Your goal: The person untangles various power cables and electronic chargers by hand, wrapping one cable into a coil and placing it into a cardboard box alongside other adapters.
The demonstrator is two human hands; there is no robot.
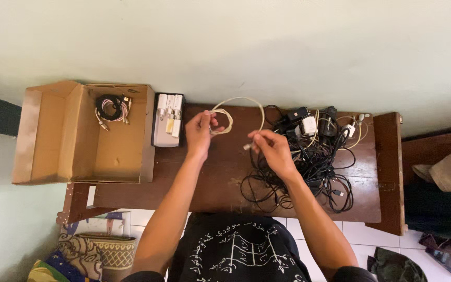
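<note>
My left hand pinches a small coil of a white cable above the brown wooden table. The loose length of the cable arcs over to my right hand, which grips it close to its plug end. A tangled heap of black cables and chargers lies just right of my right hand, with a white adapter on top.
An open cardboard box sits at the table's left end with coiled cables in its far corner. A small tray of white plugs stands beside it. The wall runs behind the table. Bags and cloth lie on the floor.
</note>
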